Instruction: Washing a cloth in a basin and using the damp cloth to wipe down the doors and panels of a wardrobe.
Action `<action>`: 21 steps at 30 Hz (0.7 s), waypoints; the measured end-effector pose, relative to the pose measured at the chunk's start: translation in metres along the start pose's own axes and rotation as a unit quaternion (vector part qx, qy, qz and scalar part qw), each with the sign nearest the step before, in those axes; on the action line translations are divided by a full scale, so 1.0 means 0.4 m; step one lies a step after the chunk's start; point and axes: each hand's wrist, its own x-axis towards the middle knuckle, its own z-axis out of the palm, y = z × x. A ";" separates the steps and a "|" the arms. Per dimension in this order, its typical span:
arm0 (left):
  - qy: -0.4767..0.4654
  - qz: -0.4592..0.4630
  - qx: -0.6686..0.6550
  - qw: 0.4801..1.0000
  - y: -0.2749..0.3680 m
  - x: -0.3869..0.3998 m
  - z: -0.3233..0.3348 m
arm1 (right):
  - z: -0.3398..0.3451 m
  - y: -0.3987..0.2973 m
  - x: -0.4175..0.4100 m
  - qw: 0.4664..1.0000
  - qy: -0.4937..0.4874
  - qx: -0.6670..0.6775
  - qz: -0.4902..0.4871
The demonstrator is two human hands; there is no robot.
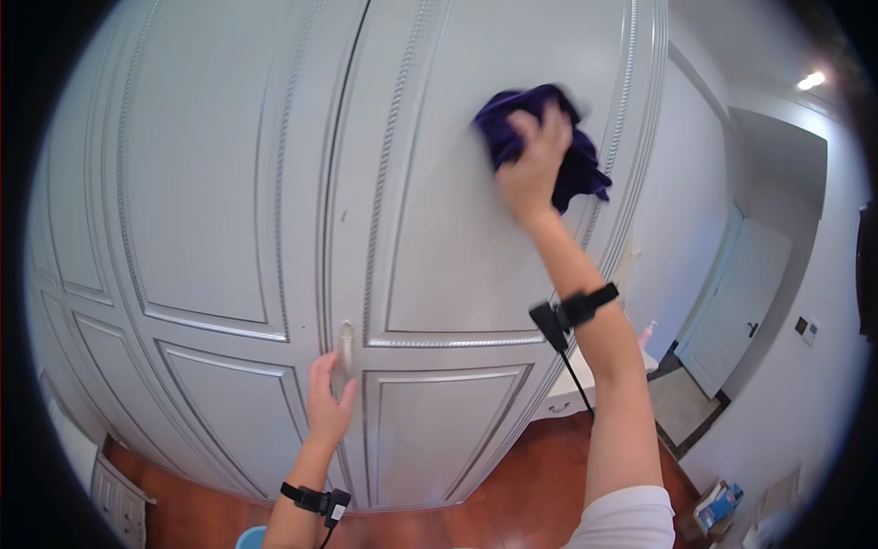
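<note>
My right hand presses a dark purple cloth against the upper panel of a white wardrobe door, towards that panel's right side. The hand is slightly blurred, with its fingers spread over the bunched fabric. Lower down, my left hand is at the door's pale metal handle, fingers apart and curved around its lower end. Whether the fingers touch the handle cannot be told. Each forearm wears a black strap with a small device and a cable.
A light blue basin stands on the reddish wood floor below. At the right are a white drawer table with a pink pump bottle, a white room door and a box of items. A small cabinet stands lower left.
</note>
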 end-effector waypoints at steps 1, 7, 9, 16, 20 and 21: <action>0.008 -0.003 0.005 1.000 0.002 0.003 0.014 | -0.012 -0.026 -0.052 0.995 -0.066 0.043 -0.059; 0.210 -0.131 -0.074 0.966 0.017 0.035 0.138 | -0.063 -0.011 -0.232 0.767 -0.452 0.172 -0.421; 0.259 -0.088 0.014 0.962 -0.041 0.042 0.147 | -0.043 0.033 -0.115 0.777 -0.422 0.148 -0.442; 0.334 -0.115 0.130 0.927 -0.077 0.046 0.204 | 0.006 0.370 0.336 0.997 0.064 0.027 0.021; 0.338 -0.077 0.138 0.928 -0.084 0.054 0.225 | 0.077 0.371 0.358 0.997 0.051 -0.043 0.030; 0.340 -0.079 0.141 0.926 -0.088 0.050 0.214 | 0.108 0.294 0.317 0.993 0.094 -0.018 -0.066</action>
